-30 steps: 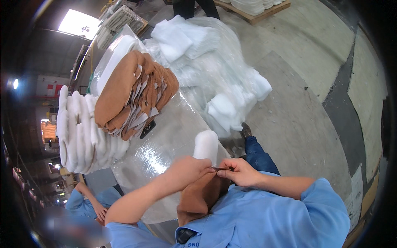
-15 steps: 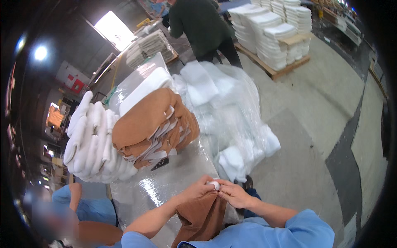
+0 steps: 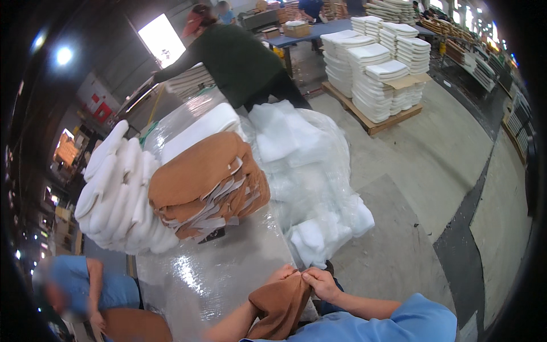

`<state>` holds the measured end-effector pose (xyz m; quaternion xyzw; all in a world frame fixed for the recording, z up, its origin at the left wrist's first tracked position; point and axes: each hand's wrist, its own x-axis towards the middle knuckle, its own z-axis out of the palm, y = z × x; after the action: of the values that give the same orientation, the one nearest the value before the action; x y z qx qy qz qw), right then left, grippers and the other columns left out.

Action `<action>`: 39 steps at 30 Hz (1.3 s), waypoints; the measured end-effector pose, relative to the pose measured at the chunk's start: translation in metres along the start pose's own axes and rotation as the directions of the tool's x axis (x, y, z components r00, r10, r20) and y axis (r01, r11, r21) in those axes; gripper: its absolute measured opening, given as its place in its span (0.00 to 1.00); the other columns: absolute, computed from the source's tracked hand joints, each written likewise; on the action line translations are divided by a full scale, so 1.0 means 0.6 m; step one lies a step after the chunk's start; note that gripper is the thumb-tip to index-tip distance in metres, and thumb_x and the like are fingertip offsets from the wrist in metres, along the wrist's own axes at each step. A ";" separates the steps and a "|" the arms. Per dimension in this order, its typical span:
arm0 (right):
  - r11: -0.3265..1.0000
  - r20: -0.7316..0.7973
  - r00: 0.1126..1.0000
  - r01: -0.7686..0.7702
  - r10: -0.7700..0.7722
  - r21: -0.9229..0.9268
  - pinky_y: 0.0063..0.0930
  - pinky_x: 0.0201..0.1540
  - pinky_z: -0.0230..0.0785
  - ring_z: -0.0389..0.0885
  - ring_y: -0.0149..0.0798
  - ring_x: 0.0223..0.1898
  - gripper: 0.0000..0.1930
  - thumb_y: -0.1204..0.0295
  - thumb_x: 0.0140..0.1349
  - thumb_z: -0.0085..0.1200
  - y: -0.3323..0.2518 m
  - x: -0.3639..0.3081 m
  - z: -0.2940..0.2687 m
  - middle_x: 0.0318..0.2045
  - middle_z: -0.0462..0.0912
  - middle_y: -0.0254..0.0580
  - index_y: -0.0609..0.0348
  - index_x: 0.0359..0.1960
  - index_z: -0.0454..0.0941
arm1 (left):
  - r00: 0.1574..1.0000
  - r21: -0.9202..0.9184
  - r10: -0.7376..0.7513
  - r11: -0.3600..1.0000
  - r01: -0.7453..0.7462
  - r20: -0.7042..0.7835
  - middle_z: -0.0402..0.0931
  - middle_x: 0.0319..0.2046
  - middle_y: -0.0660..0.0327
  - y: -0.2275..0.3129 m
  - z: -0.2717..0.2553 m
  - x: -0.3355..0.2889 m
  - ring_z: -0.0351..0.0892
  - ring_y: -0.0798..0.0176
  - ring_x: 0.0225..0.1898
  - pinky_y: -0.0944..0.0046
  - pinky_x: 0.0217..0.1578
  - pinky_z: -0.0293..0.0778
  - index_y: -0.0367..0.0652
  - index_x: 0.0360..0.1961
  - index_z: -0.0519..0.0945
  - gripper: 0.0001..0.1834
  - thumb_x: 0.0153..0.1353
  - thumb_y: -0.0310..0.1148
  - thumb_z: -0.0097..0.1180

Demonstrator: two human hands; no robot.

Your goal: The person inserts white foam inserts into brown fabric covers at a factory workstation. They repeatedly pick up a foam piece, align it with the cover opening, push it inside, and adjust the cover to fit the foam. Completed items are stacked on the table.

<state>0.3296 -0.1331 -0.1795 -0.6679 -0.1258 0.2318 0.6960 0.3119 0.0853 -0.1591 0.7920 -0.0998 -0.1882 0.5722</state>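
A brown fabric cover (image 3: 283,304) hangs from my two hands at the near edge of the table, close to my body. My left hand (image 3: 281,275) is closed on its upper edge, with part of the fingers hidden by the cloth. Pinching the edge at its right corner is my right hand (image 3: 321,283), thumb on top. The hands are almost touching. A bit of white padding (image 3: 310,311) shows beside the cloth's lower right side. Ahead lies a stack of brown fabric covers (image 3: 196,171) with grey undersides showing.
White foam pads (image 3: 117,196) are piled left of the brown stack. Plastic-wrapped white padding (image 3: 310,165) stands to the right. The table (image 3: 228,256) has a shiny plastic covering. One co-worker (image 3: 111,282) sits at left; another person (image 3: 239,62) leans over the far end. A pallet (image 3: 393,118) holds white stacks.
My hands have drawn the cover's edge together, and the white piece between my fingers is out of sight. The person at the far end has leaned left with an arm stretched out.
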 end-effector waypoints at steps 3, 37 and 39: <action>0.968 -0.015 0.974 -0.224 0.227 0.114 0.25 0.44 0.71 0.77 0.25 0.38 0.14 0.63 0.79 0.56 -0.003 -0.001 0.001 0.34 0.84 0.30 0.63 0.45 0.86 | 0.941 -0.403 -0.333 0.854 0.330 0.064 0.78 0.38 0.59 -0.014 0.005 0.003 0.75 0.64 0.46 0.61 0.53 0.73 0.39 0.44 0.81 0.15 0.77 0.42 0.57; 0.394 -0.032 0.607 -0.475 0.794 0.787 0.46 0.55 0.78 0.85 0.46 0.51 0.25 0.49 0.83 0.46 0.077 -0.012 0.035 0.50 0.87 0.46 0.61 0.53 0.82 | 0.814 0.103 -0.520 0.853 0.512 0.260 0.86 0.31 0.63 -0.057 0.060 0.079 0.78 0.70 0.32 0.57 0.36 0.78 0.37 0.41 0.90 0.30 0.76 0.57 0.56; 0.397 -0.055 0.599 -0.456 0.799 0.797 0.46 0.54 0.78 0.85 0.45 0.50 0.27 0.50 0.84 0.44 0.089 -0.004 0.034 0.51 0.88 0.45 0.66 0.55 0.82 | 0.816 0.199 -0.535 0.843 0.499 0.220 0.88 0.32 0.60 -0.058 0.061 0.091 0.80 0.69 0.34 0.56 0.38 0.79 0.38 0.42 0.90 0.31 0.74 0.60 0.56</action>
<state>0.3094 -0.1168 -0.2301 -0.3687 0.4026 0.3585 0.7573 0.3444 0.0444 -0.2119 0.7925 0.0312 -0.4343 0.4270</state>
